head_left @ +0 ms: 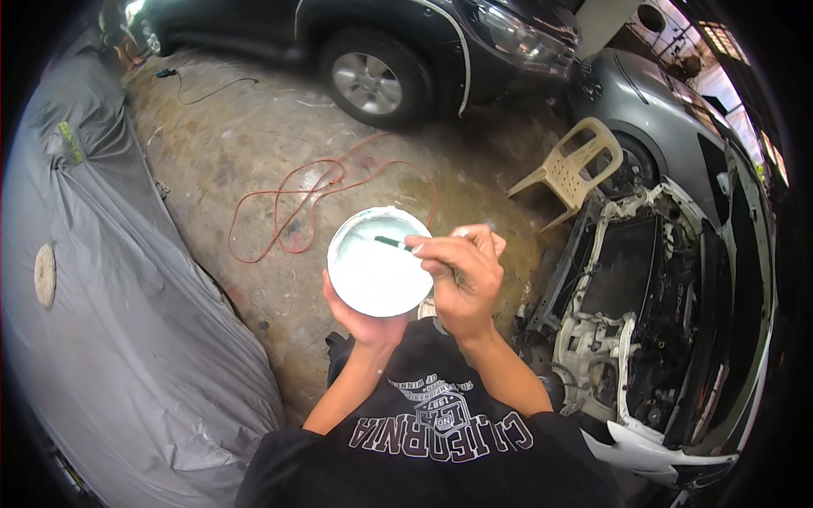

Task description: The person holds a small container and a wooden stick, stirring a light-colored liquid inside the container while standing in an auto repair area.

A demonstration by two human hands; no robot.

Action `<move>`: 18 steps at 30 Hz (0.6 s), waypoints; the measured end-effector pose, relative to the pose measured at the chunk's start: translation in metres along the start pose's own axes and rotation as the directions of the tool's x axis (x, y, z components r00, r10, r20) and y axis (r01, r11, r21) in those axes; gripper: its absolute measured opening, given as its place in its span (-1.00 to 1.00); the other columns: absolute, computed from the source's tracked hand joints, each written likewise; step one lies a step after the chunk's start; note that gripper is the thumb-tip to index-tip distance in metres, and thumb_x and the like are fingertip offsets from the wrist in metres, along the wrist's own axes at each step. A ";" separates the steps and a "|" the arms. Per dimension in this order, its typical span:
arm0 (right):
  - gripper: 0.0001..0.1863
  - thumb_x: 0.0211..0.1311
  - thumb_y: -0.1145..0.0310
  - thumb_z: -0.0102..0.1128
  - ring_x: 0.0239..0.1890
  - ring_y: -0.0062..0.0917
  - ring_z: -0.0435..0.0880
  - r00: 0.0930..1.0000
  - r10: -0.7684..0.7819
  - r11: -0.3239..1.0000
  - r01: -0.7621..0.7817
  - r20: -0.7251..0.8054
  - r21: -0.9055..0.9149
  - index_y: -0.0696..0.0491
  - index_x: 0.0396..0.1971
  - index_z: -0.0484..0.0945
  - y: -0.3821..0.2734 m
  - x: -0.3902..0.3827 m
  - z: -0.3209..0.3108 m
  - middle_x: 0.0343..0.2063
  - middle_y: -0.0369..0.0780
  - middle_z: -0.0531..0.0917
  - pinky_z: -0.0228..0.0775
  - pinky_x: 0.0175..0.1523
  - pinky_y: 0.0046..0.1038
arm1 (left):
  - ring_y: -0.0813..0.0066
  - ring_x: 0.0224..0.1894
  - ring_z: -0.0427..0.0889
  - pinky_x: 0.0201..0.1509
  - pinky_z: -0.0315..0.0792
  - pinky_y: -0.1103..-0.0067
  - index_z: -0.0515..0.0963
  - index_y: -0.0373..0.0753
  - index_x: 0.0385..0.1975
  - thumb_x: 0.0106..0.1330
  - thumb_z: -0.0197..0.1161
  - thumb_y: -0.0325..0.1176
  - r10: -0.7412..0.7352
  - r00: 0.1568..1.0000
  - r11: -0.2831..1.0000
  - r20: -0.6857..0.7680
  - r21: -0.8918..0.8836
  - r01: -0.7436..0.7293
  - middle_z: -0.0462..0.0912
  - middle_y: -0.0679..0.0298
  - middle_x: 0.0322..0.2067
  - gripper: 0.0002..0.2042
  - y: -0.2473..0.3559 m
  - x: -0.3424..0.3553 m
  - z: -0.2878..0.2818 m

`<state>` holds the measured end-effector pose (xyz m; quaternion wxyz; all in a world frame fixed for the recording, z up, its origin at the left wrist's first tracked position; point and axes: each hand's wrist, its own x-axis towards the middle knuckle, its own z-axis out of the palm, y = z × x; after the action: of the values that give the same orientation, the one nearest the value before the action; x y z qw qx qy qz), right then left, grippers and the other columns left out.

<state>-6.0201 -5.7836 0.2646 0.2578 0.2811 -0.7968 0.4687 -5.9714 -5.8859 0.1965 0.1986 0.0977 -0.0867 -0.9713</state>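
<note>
A round tub (334,262) of white, paint-like material is up in front of my chest, its top facing me. My left hand (360,317) cups the tub from below and along its near left side, with part of the fingers hidden behind it. Over the tub's right rim, my right hand (464,273) pinches a thin dark green stick (391,242). The stick's far end reaches over the white contents; whether it dips into them I cannot tell. White smears mark the fingertips of my right hand.
A looped orange hose (292,190) lies on the stained floor (212,127). A beige plastic chair (572,169) stands right, beside a car with an exposed engine bay (627,313). Ahead is a dark vehicle (373,80); a grey-covered shape (144,296), bearing a round pad (45,276), fills the left.
</note>
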 end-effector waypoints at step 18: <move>-0.81 -0.08 0.43 0.36 -0.31 -0.58 0.47 0.980 -0.136 0.977 0.108 -0.147 -0.186 -0.16 -0.40 0.70 -0.024 -0.023 0.019 -0.22 -0.57 0.76 0.01 -0.04 -0.41 | 0.23 0.21 0.49 0.23 0.43 0.33 0.34 -0.16 0.30 0.43 -0.21 0.18 0.039 0.998 0.998 0.056 0.044 -0.042 0.48 0.22 0.21 -0.36 0.009 -0.001 -0.003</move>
<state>-5.9904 -5.8056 0.2552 0.3729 0.2674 -0.7934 0.3999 -5.9660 -5.8940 0.1952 0.2135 0.0734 -0.1161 -0.9672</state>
